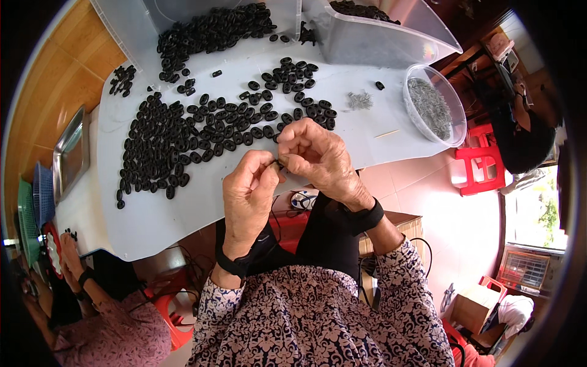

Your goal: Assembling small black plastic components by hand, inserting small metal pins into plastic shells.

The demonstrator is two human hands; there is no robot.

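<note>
My left hand (249,186) pinches a small black piece (277,164) between thumb and fingertips, near the table's front edge. My right hand (322,160) meets it there, thumb and forefinger pressed together at the same spot; whatever they grip is mostly hidden by the fingers. Just beyond my hands, many black oval parts (229,121) with small holes spread over the grey-white table (174,226). A loose heap of thin silvery pins (361,100) lies to the right, and more pins fill a round clear tub (408,101).
A tipped clear bin (127,38) spills black parts at the back; a second clear bin (379,46) stands beside it. A thin wooden stick (386,133) and one black part (380,85) lie right. Metal tray (71,150) at left; a co-worker's hands (72,260) are lower left.
</note>
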